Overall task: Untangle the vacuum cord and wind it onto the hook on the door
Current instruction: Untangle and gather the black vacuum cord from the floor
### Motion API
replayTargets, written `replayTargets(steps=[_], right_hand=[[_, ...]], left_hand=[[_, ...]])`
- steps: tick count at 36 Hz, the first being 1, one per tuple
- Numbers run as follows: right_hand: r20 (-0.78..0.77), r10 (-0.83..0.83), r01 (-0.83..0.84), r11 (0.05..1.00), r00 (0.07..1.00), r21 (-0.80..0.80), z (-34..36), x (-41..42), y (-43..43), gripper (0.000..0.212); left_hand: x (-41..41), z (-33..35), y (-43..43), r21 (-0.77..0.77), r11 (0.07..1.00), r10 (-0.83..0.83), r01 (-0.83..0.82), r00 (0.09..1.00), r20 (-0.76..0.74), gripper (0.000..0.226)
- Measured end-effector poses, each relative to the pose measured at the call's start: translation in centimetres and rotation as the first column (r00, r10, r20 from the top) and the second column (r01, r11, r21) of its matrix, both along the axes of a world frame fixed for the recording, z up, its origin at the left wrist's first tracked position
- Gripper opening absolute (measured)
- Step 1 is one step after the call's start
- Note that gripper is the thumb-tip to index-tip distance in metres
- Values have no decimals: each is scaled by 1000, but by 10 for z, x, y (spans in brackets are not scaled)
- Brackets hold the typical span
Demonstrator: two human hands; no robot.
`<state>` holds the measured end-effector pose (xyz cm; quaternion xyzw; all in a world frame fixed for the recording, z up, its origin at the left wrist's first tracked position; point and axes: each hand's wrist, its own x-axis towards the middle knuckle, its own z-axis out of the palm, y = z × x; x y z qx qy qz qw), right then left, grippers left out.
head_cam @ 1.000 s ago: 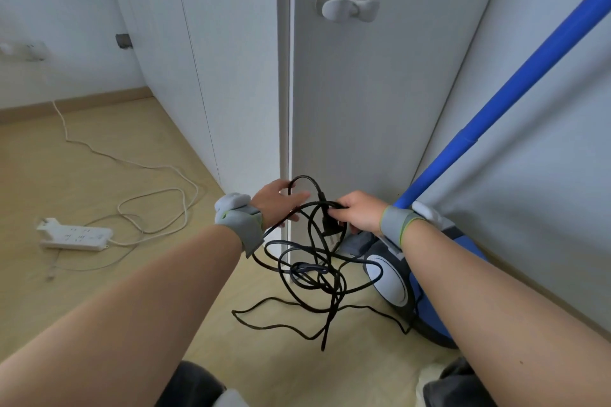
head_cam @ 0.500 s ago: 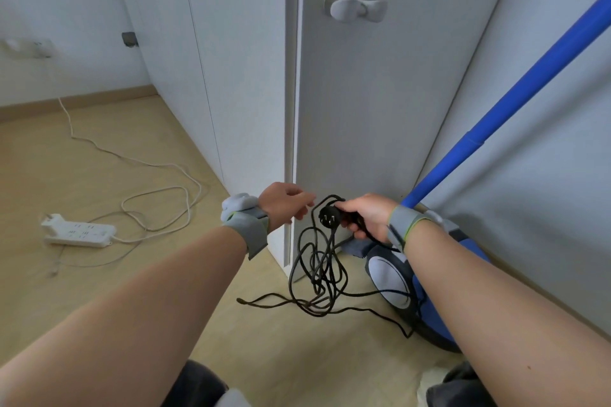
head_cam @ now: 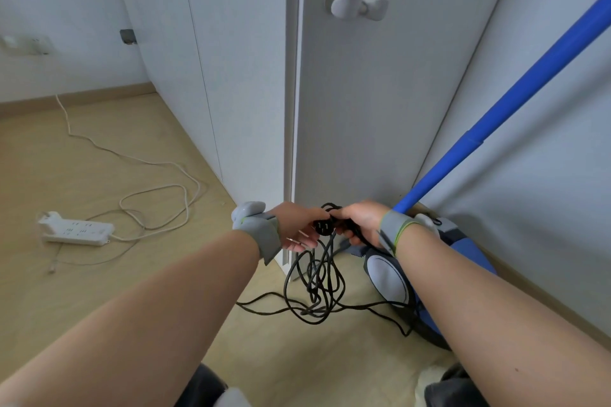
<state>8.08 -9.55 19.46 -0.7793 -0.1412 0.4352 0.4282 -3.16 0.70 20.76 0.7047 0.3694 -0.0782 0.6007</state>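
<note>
A black vacuum cord hangs in tangled loops from my hands down to the floor in front of the door edge. My right hand grips the cord just behind its round black plug. My left hand touches the plug from the left, fingers partly curled under it. The grey hook sticks out of the door high above my hands. The blue and grey vacuum sits on the floor under my right forearm, its blue pole slanting up to the right.
A white power strip lies on the wooden floor at the left with its white cable looped toward the wall. White cabinet panels stand behind the door edge. A grey wall closes in on the right.
The cord bundle sank from a spread tangle into narrower hanging loops. My left hand let go of a loop, then came back to the plug that my right hand holds.
</note>
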Motion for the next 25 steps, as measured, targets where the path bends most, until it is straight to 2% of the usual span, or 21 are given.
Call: replayTargets(steps=[4,8,11,12,13,14,16,17,19,25], right_hand=[[82,1,1,1000,997,-26,1,0,0,25],[241,-22,42,996,970,-78,-1,11,-5,27],[338,-15,65,988,941,-137,-7,22,-11,28],[357,-14,78,983,934,-164,-9,25,-13,30],[379,-10,89,977,925,-192,-11,28,-14,33],[394,-2,96,971,919,-220,-12,29,-16,33],[408,9,104,962,913,-252,-14,31,-18,23],[411,12,104,960,912,-259,-15,31,-18,17],[431,25,97,961,902,-259,-18,30,-19,28],[480,143,-11,964,866,-267,-19,25,-20,61]], left_hand=[[-1,-3,-2,-104,993,49,-52,998,-32,25],[-4,-1,5,-38,994,98,-100,994,-46,20],[-8,1,17,-16,970,241,-241,969,47,25],[-10,9,19,64,982,177,-179,984,34,31],[-14,7,19,249,966,59,-69,997,49,33],[-15,11,21,220,974,32,-49,996,82,33],[-12,14,26,19,989,139,-146,969,202,21],[-11,13,28,40,983,165,-179,958,233,13],[-9,16,32,3,974,219,-229,936,275,5],[-11,26,23,-211,943,327,-258,837,439,12]])
